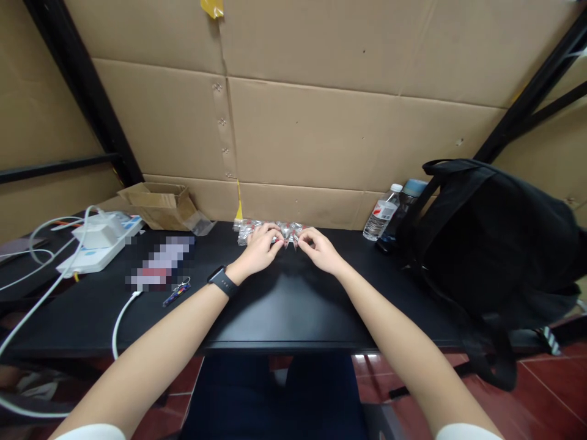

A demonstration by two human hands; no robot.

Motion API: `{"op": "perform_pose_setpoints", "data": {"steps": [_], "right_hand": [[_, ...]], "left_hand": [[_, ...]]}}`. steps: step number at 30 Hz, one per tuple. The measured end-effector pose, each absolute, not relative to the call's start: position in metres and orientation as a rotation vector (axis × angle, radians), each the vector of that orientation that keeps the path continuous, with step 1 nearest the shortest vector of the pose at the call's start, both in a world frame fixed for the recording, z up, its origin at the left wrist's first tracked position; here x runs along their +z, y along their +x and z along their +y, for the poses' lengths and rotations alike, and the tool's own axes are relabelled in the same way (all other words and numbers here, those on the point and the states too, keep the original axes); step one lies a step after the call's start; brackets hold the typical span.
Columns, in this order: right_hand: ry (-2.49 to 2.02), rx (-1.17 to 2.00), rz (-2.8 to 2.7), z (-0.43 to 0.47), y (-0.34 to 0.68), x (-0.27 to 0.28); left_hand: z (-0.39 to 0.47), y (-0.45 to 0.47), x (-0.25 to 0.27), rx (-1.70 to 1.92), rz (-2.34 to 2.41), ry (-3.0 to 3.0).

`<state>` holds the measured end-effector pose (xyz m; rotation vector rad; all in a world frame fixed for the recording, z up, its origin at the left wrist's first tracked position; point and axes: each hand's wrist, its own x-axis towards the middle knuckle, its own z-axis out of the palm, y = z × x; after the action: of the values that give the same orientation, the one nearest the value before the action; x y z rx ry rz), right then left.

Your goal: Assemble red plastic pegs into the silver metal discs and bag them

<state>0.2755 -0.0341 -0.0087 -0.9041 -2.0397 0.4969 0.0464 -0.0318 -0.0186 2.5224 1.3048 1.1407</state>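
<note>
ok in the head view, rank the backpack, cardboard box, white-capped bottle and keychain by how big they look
1. Backpack, by far
2. Cardboard box
3. White-capped bottle
4. Keychain

Apparent size only.

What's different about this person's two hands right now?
The left hand has a dark watch at its wrist; the right hand has none. The left lies partly over the clear packets, with some showing to its left, while the right is at their right end. Both are bare and appear to pinch packet edges between thumb and finger.
</note>
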Motion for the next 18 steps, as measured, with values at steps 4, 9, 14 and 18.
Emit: {"op": "perform_pose_setpoints", "data": {"steps": [4,9,14,18], "right_hand": [[-0.868,0.901,-1.785,-0.037,0.26,-0.018],[-0.836,1.333,-1.494,-0.041,0.254,-0.02],[-0.786,1.51,-1.407,-0.047,0.258,-0.014],[-0.818,1.603,-1.381,-0.048,0.261,-0.012]], "left_hand": [[-0.037,0.051,-0.018,1.227,1.263,2.489],[-0.036,0.05,-0.017,1.231,1.253,2.512],[-0.035,0.047,-0.016,1.193,1.272,2.545],[-0.036,0.047,-0.016,1.144,1.287,2.566]]}}
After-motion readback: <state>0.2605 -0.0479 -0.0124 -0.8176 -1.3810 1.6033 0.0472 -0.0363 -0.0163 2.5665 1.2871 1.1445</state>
